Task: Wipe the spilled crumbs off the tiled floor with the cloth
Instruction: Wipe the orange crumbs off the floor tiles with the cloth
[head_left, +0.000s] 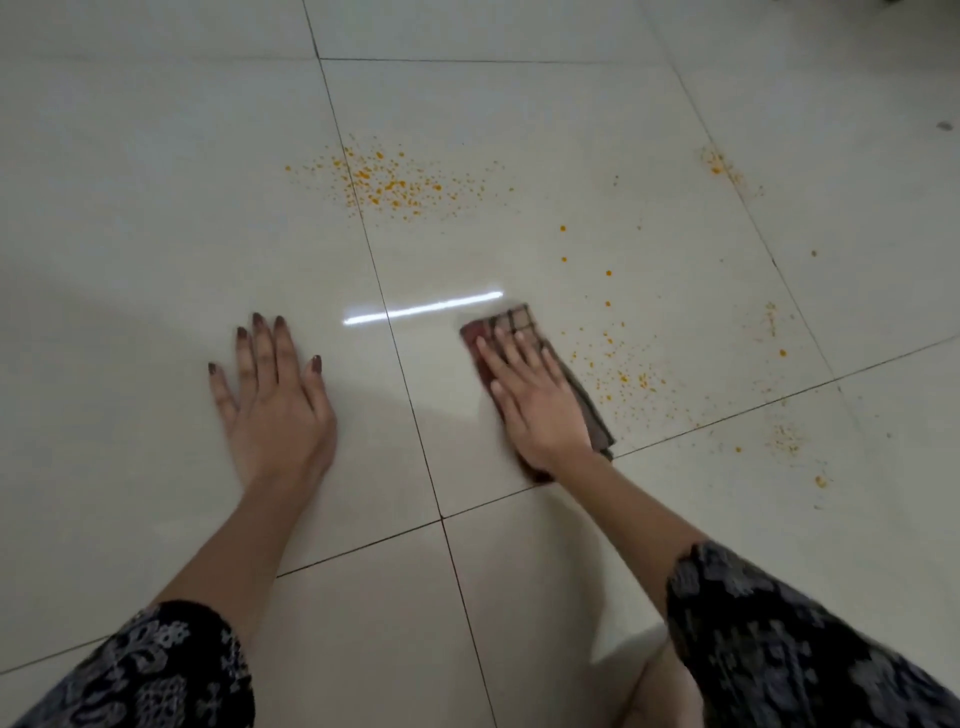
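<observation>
My right hand (535, 400) lies flat on a folded brown checked cloth (519, 323), pressing it against the pale tiled floor (156, 182). Orange crumbs (387, 182) are scattered in a dense patch further ahead, straddling a grout line. A looser trail of crumbs (631, 374) lies just right of the cloth. Smaller crumb patches (717, 163) sit at the far right and by the right grout line (787, 439). My left hand (275, 395) rests flat on the floor, fingers spread, well left of the cloth and holding nothing.
Dark grout lines cross the glossy tiles. A bright strip of reflected light (421, 309) lies between my hands. My patterned dark sleeves (779, 639) fill the lower corners. A small dark speck (944, 126) lies at the far right edge.
</observation>
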